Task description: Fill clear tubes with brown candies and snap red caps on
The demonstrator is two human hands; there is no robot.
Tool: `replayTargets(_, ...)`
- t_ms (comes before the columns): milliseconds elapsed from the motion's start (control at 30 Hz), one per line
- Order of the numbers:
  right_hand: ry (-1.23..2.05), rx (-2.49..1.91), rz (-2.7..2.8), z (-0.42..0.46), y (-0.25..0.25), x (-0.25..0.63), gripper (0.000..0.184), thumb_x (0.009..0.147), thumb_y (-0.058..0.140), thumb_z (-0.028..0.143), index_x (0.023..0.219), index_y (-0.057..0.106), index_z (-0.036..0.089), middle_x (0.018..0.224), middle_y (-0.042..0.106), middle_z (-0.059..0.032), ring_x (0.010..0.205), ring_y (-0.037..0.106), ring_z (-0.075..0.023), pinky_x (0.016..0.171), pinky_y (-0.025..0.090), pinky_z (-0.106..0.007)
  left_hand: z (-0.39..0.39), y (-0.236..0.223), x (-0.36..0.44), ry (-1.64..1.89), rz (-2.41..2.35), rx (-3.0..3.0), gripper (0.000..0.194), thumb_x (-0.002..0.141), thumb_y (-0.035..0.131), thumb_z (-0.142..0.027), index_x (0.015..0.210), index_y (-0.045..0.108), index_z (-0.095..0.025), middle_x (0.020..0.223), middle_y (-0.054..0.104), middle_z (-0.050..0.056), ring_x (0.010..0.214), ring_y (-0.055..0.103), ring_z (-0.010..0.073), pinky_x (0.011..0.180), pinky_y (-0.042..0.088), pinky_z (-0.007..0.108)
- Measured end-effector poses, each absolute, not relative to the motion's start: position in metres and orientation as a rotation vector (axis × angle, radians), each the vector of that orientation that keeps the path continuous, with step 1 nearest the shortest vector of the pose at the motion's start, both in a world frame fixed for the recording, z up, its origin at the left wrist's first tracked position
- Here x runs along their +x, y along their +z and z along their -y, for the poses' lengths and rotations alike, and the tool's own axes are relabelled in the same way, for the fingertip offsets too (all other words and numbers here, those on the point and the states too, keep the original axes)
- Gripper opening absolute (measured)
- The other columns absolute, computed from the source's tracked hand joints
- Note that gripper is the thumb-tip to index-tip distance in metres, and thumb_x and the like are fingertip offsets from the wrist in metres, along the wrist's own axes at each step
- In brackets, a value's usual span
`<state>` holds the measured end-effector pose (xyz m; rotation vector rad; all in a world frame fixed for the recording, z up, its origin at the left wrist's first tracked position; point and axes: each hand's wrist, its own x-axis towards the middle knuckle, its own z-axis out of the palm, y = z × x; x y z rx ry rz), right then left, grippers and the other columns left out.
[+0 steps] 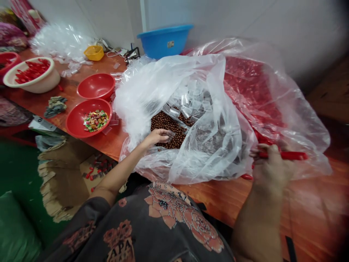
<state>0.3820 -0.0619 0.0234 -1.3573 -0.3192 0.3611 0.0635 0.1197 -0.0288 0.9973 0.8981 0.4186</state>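
My left hand (pixel 158 137) is closed on a small clear plastic container (pixel 171 136), right over a heap of round brown balls (pixel 177 140). The balls lie inside a large clear plastic bag (pixel 196 163), along with many clear containers (pixel 188 100). At the right, my right hand (pixel 275 160) has its fingers around a long red plastic piece (pixel 294 155), whose kind I cannot make out. Motion blurs this hand somewhat. Just behind it lies another clear bag (pixel 305 109) full of red pieces (pixel 253 91).
Left on the wooden table (pixel 106 143) stand a red bowl of wrapped sweets (pixel 95 120), another red bowl (pixel 96 85) and a white basin (pixel 46 80) of red pieces. A blue basin (pixel 166 42) sits behind the bags. A cardboard box (pixel 60 182) is below the table edge.
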Motion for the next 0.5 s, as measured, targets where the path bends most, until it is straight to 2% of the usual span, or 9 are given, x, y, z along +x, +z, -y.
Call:
replayTargets(100,0.675,-1.412,0.595,0.057,0.036,0.345,0.05,0.076,0.07,0.052,0.113,0.052,0.025,0.057,0.043,0.0064,0.041,0.036,-0.0075,0.036,0.022,-0.023,-0.118,-0.033,0.061,0.441,-0.927,1.019,0.029,0.073,0.07,-0.007,0.101,0.071,-0.014,0.101,0.071,0.008,0.082,0.065,0.0126,0.081,0.055,0.031)
replayTargets(133,0.8,-1.427,0.664,0.053,0.037,0.332,0.055,0.076,0.068,0.058,0.117,0.05,0.026,0.058,0.04,0.0072,0.041,0.032,-0.0069,0.036,0.02,-0.023,-0.118,-0.034,0.062,0.442,-0.963,1.044,0.028,0.073,0.07,-0.006,0.101,0.071,-0.014,0.099,0.07,0.008,0.081,0.064,0.0122,0.079,0.055,0.03)
replayTargets(200,0.985,-1.433,0.789,0.044,0.038,0.309,0.063,0.077,0.061,0.067,0.123,0.046,0.027,0.062,0.041,0.0065,0.044,0.032,-0.0071,0.037,0.023,-0.023,-0.119,-0.039,0.064,0.422,-1.045,1.105,0.026,0.072,0.068,-0.004,0.097,0.072,-0.012,0.093,0.07,0.006,0.076,0.062,0.011,0.074,0.056,0.027)
replayTargets(267,1.039,-1.444,0.883,0.036,0.036,0.29,0.062,0.082,0.052,0.07,0.125,0.045,0.027,0.065,0.041,0.0057,0.047,0.035,-0.008,0.04,0.029,-0.023,-0.122,-0.044,0.068,0.385,-1.1,1.152,0.023,0.072,0.066,-0.001,0.092,0.073,-0.011,0.084,0.069,0.004,0.07,0.059,0.0095,0.068,0.055,0.024)
replayTargets(367,0.985,-1.488,0.978,0.03,0.035,0.272,0.055,0.089,0.042,0.067,0.126,0.047,0.026,0.065,0.041,0.0049,0.05,0.038,-0.0091,0.044,0.034,-0.024,-0.129,-0.05,0.077,0.34,-1.118,1.168,0.02,0.069,0.065,0.003,0.084,0.073,-0.009,0.074,0.067,0.003,0.063,0.057,0.0089,0.062,0.054,0.023)
replayTargets(500,0.935,-1.529,1.009,0.033,0.032,0.268,0.047,0.092,0.043,0.06,0.123,0.051,0.026,0.069,0.045,0.0031,0.057,0.044,-0.01,0.049,0.039,-0.023,-0.137,-0.051,0.087,0.31,-1.106,1.179,0.022,0.069,0.064,0.004,0.085,0.073,-0.008,0.078,0.068,0.005,0.065,0.059,0.0106,0.062,0.056,0.025)
